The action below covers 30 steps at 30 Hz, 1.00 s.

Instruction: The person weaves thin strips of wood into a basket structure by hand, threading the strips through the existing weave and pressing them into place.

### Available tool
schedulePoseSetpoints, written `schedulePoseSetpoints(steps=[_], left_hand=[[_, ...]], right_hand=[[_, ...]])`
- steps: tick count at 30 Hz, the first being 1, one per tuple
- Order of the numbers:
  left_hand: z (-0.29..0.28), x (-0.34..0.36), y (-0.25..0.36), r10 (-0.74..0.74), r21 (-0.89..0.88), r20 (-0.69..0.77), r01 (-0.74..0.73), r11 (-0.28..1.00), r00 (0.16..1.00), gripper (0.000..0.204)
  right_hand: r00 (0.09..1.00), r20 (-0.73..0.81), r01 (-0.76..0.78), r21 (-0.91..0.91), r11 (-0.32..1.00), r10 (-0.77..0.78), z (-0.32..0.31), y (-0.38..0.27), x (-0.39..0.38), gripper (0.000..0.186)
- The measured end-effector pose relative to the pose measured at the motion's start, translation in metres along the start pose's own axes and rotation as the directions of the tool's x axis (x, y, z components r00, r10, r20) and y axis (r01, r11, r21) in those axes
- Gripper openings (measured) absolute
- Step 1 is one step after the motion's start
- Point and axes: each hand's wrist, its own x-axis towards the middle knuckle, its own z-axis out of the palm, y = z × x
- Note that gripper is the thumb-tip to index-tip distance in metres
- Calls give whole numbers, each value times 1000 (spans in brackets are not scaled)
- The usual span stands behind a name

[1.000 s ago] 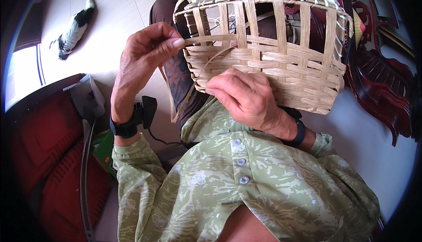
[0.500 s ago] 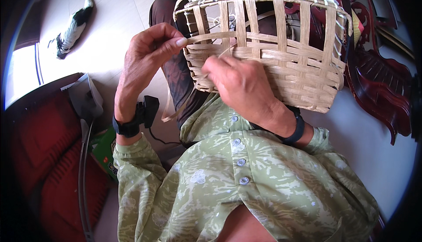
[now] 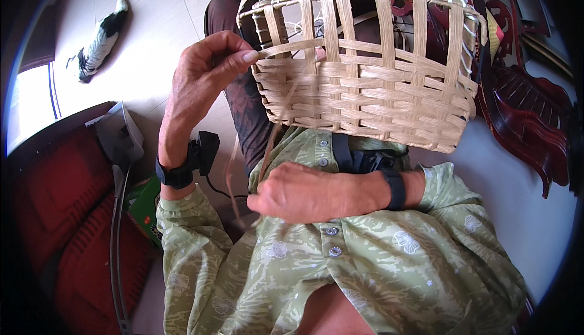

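A tan woven basket (image 3: 365,95) is tilted toward me above my lap. Its lower wall is closely woven, while bare uprights show near the pale-wrapped rim. At the basket's left edge, my left hand (image 3: 210,76) pinches a flat weaving strip (image 3: 292,47) between thumb and forefinger. That strip crosses the uprights. Below the basket, in front of my shirt, my right hand (image 3: 295,194) is closed on a thin strip (image 3: 269,152) running down from the weave, blurred by motion. Another loose strand hangs left of it.
A dark carved wooden chair (image 3: 529,110) stands close on the right. At left are a red seat (image 3: 79,213), a green box (image 3: 145,210) and a grey metal strip (image 3: 115,238). A black-and-white animal (image 3: 100,43) lies on the tiled floor.
My right hand has moved from the basket's front wall down and toward me, drawing the strip with it. My left hand keeps its pinch at the basket's edge.
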Motion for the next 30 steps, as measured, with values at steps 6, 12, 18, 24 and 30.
schedulePoseSetpoints(steps=[6, 12, 18, 24, 30], left_hand=[[-1, -3, -6, -8, -40, 3, 8, 999, 1000, 16], [6, 3, -15, 96, 128, -81, -85, 988, 992, 13], [7, 4, -14, 162, 135, -158, -141, 981, 974, 9], [7, 8, -11, 165, 163, -140, -141, 976, 976, 9], [6, 6, -13, 197, 135, -119, -180, 974, 973, 11]], right_hand=[[923, -333, -226, -66, 972, 192, -20, 16, -8, 12], [861, -489, -210, -93, 973, 139, -24, 31, -9, 15], [771, -616, -404, -277, 872, 161, -37, 22, -21, 25], [631, -679, -683, -259, 683, 374, -53, 22, -30, 39], [609, -592, -761, -250, 598, 528, -59, 25, -21, 31]])
